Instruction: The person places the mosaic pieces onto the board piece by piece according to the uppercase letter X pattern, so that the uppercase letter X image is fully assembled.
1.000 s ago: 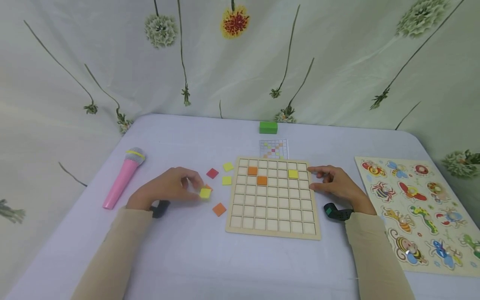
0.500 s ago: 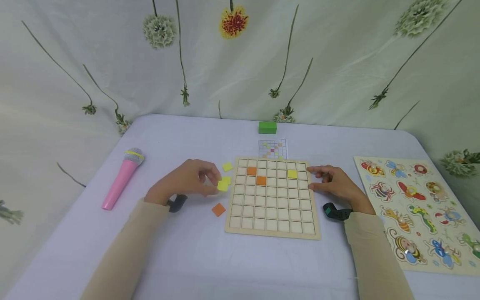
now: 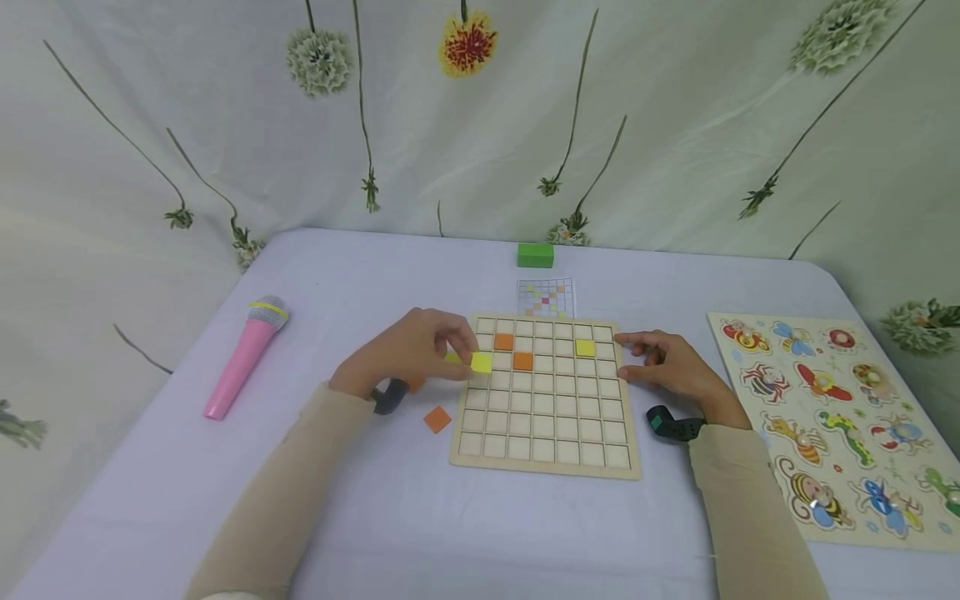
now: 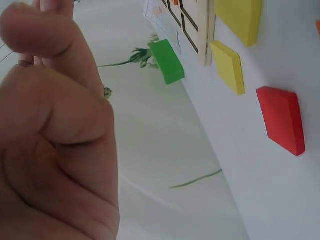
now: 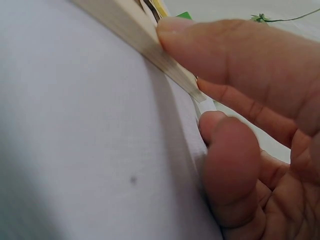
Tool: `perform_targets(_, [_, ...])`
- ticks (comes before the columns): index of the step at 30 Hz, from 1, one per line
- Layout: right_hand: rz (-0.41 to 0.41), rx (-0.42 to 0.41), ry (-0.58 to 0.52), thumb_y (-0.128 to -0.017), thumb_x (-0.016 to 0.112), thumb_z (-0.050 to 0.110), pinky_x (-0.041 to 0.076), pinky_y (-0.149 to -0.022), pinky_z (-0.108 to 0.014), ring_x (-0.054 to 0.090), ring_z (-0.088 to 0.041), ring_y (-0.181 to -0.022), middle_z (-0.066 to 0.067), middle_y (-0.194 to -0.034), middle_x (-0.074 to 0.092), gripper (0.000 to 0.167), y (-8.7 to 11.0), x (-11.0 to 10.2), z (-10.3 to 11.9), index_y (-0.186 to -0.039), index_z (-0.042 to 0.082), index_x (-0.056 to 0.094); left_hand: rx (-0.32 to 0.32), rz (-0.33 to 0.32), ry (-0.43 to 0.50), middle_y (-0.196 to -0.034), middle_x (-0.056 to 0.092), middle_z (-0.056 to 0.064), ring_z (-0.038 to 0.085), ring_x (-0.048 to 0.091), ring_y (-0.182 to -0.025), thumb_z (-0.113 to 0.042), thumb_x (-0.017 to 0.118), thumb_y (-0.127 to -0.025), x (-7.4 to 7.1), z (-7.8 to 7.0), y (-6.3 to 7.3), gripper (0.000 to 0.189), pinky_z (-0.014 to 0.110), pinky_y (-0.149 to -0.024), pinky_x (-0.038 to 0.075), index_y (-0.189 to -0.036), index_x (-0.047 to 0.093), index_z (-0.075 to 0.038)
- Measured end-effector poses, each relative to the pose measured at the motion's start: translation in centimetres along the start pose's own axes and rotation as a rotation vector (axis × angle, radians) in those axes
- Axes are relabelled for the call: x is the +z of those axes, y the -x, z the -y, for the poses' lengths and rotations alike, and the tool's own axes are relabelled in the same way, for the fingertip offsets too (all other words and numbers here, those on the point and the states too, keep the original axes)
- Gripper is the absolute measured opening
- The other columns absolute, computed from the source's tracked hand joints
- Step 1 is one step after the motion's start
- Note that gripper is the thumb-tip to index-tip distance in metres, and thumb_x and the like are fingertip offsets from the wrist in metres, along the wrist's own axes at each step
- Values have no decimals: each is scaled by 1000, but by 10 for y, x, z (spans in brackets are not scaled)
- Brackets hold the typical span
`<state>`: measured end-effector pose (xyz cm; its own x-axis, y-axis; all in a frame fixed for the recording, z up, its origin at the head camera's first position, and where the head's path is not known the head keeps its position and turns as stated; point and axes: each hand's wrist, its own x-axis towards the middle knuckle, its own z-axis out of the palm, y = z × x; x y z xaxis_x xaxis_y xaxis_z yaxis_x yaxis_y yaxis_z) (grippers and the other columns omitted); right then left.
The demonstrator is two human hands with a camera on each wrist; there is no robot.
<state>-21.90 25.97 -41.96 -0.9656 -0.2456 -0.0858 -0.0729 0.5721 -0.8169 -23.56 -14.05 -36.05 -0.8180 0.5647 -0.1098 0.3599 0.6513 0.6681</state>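
Observation:
My left hand (image 3: 412,346) pinches a yellow square tile (image 3: 482,362) over the left side of the wooden grid board (image 3: 547,472). Two orange tiles and one yellow tile sit in the board's upper squares. At the opposite side, my right hand (image 3: 670,364) rests thumb and index fingertips against the board's right edge, its other fingers curled loosely. An orange tile (image 3: 437,419) lies left of the board, and a red tile (image 4: 280,122) with loose yellow tiles (image 4: 228,67) shows in the left wrist view. In the head view the left hand hides the red one.
Behind the board lie a printed pattern card (image 3: 546,298) and a green block (image 3: 536,255). A pink toy microphone (image 3: 247,354) rests at the left. An insect puzzle board (image 3: 832,425) takes up the right side of the table.
My left hand has carried the yellow tile rightward from among the loose tiles to over the board's left side. The right hand has stayed at the board's edge.

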Motion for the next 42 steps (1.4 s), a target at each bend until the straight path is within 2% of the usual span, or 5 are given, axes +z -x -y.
perform_targets(4, [-3, -3, -2, -92, 85, 9, 40, -66, -28, 47, -18, -75, -14, -113, 56, 58, -1, 0, -1, -143, -7, 63, 18, -8, 50, -92, 77, -9, 19, 54, -71, -21, 89, -87, 6, -6, -9, 22, 34, -67, 43, -104, 76, -17])
perform_targets(11, [-1, 1, 2, -92, 84, 7, 40, -66, -27, 48, -17, -73, -14, -112, 55, 57, -1, 0, -2, -143, -7, 64, 66, -32, 90, -93, 78, -7, 19, 61, -75, -21, 91, -86, 16, -15, -27, 26, 34, -73, 48, -106, 75, -15])
perform_targets(22, [-2, 8, -7, -92, 84, 8, 41, -66, -27, 48, -17, -74, -14, -113, 56, 57, -1, 0, -2, -144, -6, 64, 35, -25, 139, -95, 77, -5, 18, 69, -84, -27, 92, -87, 35, -33, -49, 29, 35, -85, 53, -107, 75, -16])
perform_targets(34, [-2, 15, 3, -93, 84, 8, 41, -67, -27, 47, -18, -77, -15, -114, 56, 57, -1, 0, -2, -144, -6, 63, -46, 13, 46, -98, 77, -7, 14, 68, -99, -31, 89, -89, 52, -44, -74, 29, 35, -89, 53, -111, 77, -18])
perform_targets(42, [-1, 19, -4, -92, 84, 8, 41, -66, -27, 48, -18, -77, -14, -114, 56, 58, -2, 0, -2, -144, -5, 64, -25, 14, -107, -94, 76, -9, 12, 69, -93, -33, 91, -88, 61, -51, -84, 29, 33, -84, 53, -109, 77, -19])
